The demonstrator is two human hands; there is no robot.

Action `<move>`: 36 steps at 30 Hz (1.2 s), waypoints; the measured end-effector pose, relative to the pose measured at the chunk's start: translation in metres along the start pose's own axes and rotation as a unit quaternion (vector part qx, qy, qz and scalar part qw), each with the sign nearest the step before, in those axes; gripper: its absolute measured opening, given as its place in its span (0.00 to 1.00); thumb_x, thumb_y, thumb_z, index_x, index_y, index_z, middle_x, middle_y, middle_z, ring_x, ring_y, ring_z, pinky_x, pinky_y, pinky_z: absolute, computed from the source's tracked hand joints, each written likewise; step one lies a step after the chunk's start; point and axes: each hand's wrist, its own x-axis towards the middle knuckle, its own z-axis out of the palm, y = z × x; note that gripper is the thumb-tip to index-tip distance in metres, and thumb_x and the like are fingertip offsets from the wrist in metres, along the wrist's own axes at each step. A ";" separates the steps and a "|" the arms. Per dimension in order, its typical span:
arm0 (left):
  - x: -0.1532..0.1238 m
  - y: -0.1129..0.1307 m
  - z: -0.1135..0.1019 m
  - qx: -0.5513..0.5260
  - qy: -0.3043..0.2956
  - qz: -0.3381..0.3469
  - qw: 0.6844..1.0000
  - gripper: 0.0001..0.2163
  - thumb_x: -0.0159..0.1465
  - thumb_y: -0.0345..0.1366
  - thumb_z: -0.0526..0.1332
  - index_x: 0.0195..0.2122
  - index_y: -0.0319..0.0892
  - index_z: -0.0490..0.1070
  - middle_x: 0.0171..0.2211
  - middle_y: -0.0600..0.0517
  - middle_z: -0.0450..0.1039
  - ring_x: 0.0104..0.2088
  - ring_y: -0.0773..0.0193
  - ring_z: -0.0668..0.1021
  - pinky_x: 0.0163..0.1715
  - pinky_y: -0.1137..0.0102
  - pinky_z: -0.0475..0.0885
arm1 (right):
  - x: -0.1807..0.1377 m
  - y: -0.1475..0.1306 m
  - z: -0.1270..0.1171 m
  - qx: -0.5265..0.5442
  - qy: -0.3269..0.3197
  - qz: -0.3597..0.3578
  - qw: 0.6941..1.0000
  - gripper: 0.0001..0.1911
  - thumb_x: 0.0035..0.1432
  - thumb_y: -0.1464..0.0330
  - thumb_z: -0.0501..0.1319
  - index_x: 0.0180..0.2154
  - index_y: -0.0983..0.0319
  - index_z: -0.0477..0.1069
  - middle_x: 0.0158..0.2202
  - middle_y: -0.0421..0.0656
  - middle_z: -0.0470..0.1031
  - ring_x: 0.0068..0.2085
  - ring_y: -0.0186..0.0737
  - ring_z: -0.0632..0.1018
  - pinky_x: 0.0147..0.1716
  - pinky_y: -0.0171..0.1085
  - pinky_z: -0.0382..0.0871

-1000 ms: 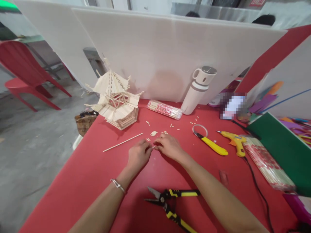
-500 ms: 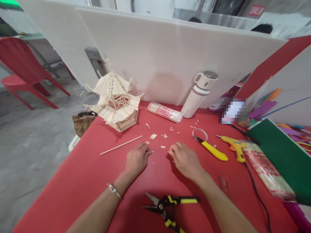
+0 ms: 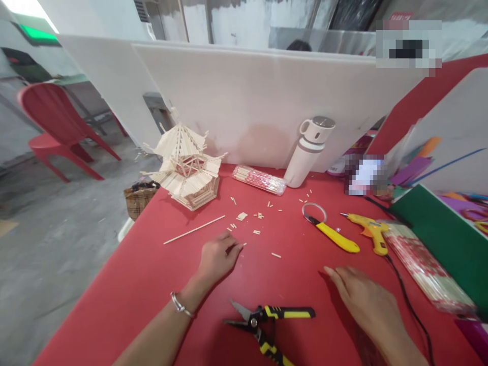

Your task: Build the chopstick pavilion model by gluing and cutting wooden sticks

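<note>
Currently, from my remote seat, I see a short stick piece (image 3: 245,244) pinched narrowly at the fingertips of the left hand (image 3: 218,257), about the middle of the red table (image 3: 125,284). A loose stick bit (image 3: 276,255) lies to its right. Toward the near edge rest the cutters (image 3: 253,322), blades apart. On the right half, the right hand (image 3: 366,300) has its fingers stretched out; I cannot tell whether its palm covers anything. A stick pagoda (image 3: 183,173) occupies the far left corner.
</note>
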 end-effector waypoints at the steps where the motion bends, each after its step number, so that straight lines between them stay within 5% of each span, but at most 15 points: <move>1: 0.000 -0.001 0.000 -0.008 0.004 -0.006 1.000 0.13 0.68 0.41 0.59 0.29 0.44 0.76 0.30 0.52 0.75 0.28 0.66 0.75 0.29 0.71 0.64 | 0.001 -0.003 -0.001 0.002 0.016 -0.002 1.000 0.27 0.70 0.48 0.45 0.35 0.55 0.75 0.37 0.46 0.80 0.37 0.48 0.81 0.29 0.40 0.65; 6: 0.006 -0.007 0.001 -0.089 0.034 -0.004 0.995 0.09 0.68 0.36 0.56 0.36 0.45 0.77 0.36 0.50 0.79 0.36 0.62 0.80 0.37 0.70 0.70 | 0.005 -0.033 -0.006 0.074 0.068 -0.041 0.994 0.27 0.71 0.48 0.45 0.37 0.55 0.76 0.35 0.43 0.81 0.31 0.42 0.80 0.27 0.36 0.62; 10: 0.009 -0.010 0.002 -0.100 0.034 -0.027 0.994 0.16 0.69 0.43 0.55 0.25 0.43 0.71 0.23 0.53 0.72 0.25 0.64 0.74 0.29 0.71 0.66 | 0.008 -0.068 -0.014 0.103 0.061 -0.056 0.991 0.32 0.71 0.48 0.46 0.24 0.58 0.70 0.24 0.42 0.74 0.26 0.38 0.75 0.28 0.35 0.59; 14: 0.007 -0.010 -0.001 -0.035 0.060 -0.032 0.997 0.24 0.70 0.49 0.52 0.18 0.43 0.62 0.16 0.55 0.60 0.20 0.66 0.65 0.24 0.70 0.59 | -0.002 -0.088 -0.022 0.186 -0.022 -0.157 0.970 0.20 0.68 0.50 0.56 0.38 0.56 0.79 0.39 0.44 0.78 0.41 0.42 0.78 0.41 0.37 0.69; 16: 0.007 -0.008 -0.003 -0.014 0.076 0.014 0.997 0.23 0.71 0.48 0.54 0.21 0.43 0.67 0.21 0.52 0.67 0.25 0.64 0.71 0.29 0.69 0.65 | -0.016 -0.090 -0.023 0.207 -0.062 -0.190 0.958 0.20 0.63 0.50 0.63 0.50 0.53 0.77 0.49 0.46 0.77 0.50 0.46 0.76 0.51 0.43 0.69; 19: 0.007 -0.006 -0.002 0.018 0.076 0.087 0.993 0.14 0.69 0.46 0.59 0.35 0.43 0.77 0.40 0.45 0.78 0.45 0.55 0.78 0.49 0.62 0.72 | -0.042 -0.086 -0.016 0.207 -0.110 -0.223 0.946 0.35 0.54 0.47 0.68 0.61 0.51 0.71 0.61 0.48 0.71 0.62 0.55 0.69 0.62 0.53 0.63; 23: 0.005 -0.009 0.011 0.097 0.037 0.109 0.989 0.30 0.63 0.55 0.64 0.61 0.43 0.69 0.65 0.37 0.65 0.68 0.41 0.63 0.64 0.46 0.62 | -0.068 -0.083 -0.002 0.179 -0.181 -0.243 0.936 0.50 0.43 0.51 0.75 0.67 0.48 0.63 0.69 0.48 0.63 0.68 0.64 0.62 0.66 0.63 0.54; 26: 0.006 -0.008 0.025 0.149 0.004 0.110 0.983 0.42 0.60 0.62 0.63 0.68 0.39 0.61 0.70 0.31 0.55 0.71 0.35 0.57 0.67 0.42 0.55 | -0.074 -0.083 0.003 0.176 -0.200 -0.241 0.933 0.51 0.45 0.55 0.75 0.68 0.46 0.59 0.70 0.47 0.61 0.69 0.63 0.61 0.68 0.64 0.50; 36: 0.062 0.033 0.068 0.163 -0.067 0.135 0.975 0.50 0.58 0.68 0.59 0.70 0.33 0.57 0.72 0.27 0.46 0.73 0.35 0.51 0.69 0.43 0.50 | -0.059 -0.077 -0.009 0.185 -0.178 -0.217 0.942 0.41 0.53 0.63 0.69 0.68 0.46 0.61 0.71 0.41 0.59 0.71 0.57 0.58 0.70 0.63 0.44</move>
